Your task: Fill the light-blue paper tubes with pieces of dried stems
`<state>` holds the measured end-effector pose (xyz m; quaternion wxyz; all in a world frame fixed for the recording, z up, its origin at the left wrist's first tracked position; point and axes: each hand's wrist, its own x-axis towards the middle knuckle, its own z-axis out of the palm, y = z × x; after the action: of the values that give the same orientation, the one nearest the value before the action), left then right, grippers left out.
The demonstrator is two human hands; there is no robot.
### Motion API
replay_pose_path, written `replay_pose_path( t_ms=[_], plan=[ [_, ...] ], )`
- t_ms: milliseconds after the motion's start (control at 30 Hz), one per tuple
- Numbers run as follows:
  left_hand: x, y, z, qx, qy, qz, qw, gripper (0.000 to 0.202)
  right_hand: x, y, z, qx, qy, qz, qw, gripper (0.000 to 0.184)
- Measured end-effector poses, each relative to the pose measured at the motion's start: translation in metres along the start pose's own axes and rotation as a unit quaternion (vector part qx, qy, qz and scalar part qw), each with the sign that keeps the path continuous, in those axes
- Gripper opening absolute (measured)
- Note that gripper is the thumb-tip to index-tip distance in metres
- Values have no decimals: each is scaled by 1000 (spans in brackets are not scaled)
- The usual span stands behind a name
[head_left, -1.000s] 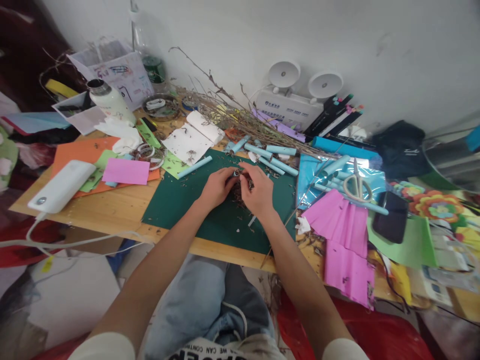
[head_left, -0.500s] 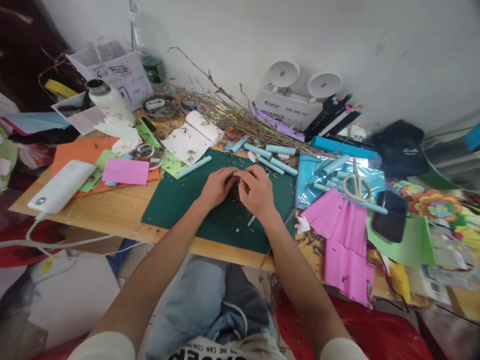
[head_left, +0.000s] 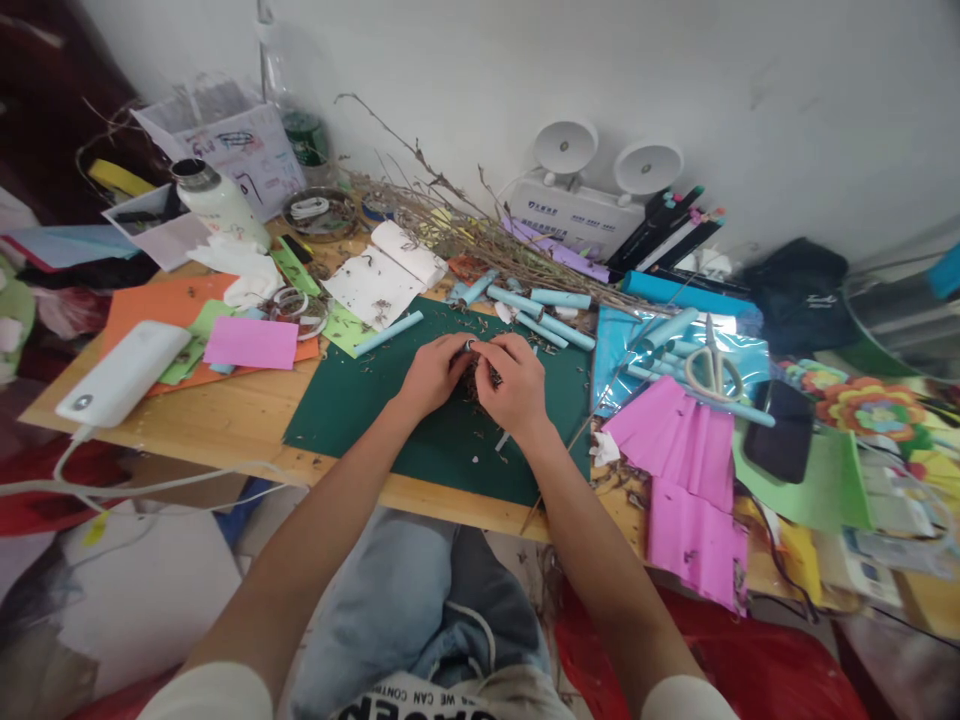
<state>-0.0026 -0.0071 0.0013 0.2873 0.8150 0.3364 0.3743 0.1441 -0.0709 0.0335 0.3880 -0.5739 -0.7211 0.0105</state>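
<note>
My left hand (head_left: 436, 375) is closed around what looks like a small paper tube (head_left: 470, 346); only its dark, pale-rimmed end shows above the fingers. At that end the fingertips of my right hand (head_left: 514, 378) are pinched together, and whatever they hold is too small to make out. Beneath the hands, a heap of dry brown plant bits (head_left: 474, 392) lies on the green cutting mat (head_left: 352, 405), partly covered by my fingers. One light blue paper tube (head_left: 390, 334) rests at the mat's upper left. Several more blue tubes (head_left: 561, 299) lie along its back edge.
Dry twigs (head_left: 480, 235) stretch along the back near a white twin-lamp unit (head_left: 574, 210). Scissors (head_left: 714, 370) lie on the right by pink crepe paper (head_left: 694, 500) and a phone (head_left: 780, 432). A white power bank (head_left: 124, 375) and an open bottle (head_left: 217, 205) stand left.
The hands stay together in the same spot over the mat. My right fingertips have shifted slightly at the tube's end, which shows a little more clearly now.
</note>
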Motion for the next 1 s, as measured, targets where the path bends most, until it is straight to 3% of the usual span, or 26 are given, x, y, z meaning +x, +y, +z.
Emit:
replay_pose_path(
  t_ms=[133, 300, 433, 700, 867, 1000],
  plan=[
    [0, 0, 0, 3, 6, -4, 1000, 22, 1, -3, -2, 3, -12, 5, 1000, 29],
    [0, 0, 0, -1, 6, 7, 1000, 21, -3, -3, -2, 25, 51, 26, 998, 26],
    [0, 0, 0, -9, 9, 16, 1000, 21, -5, -3, 1, 20, 29, -1, 999, 27],
    [0, 0, 0, 2, 7, 2, 1000, 22, -2, -3, 1, 5, 3, 17, 1000, 29],
    [0, 1, 0, 11, 0, 3, 1000, 23, -3, -1, -1, 33, 69, 31, 997, 25],
    [0, 0, 0, 16, -8, 2, 1000, 23, -4, -2, 5, 36, 60, 24, 997, 20]
  ],
)
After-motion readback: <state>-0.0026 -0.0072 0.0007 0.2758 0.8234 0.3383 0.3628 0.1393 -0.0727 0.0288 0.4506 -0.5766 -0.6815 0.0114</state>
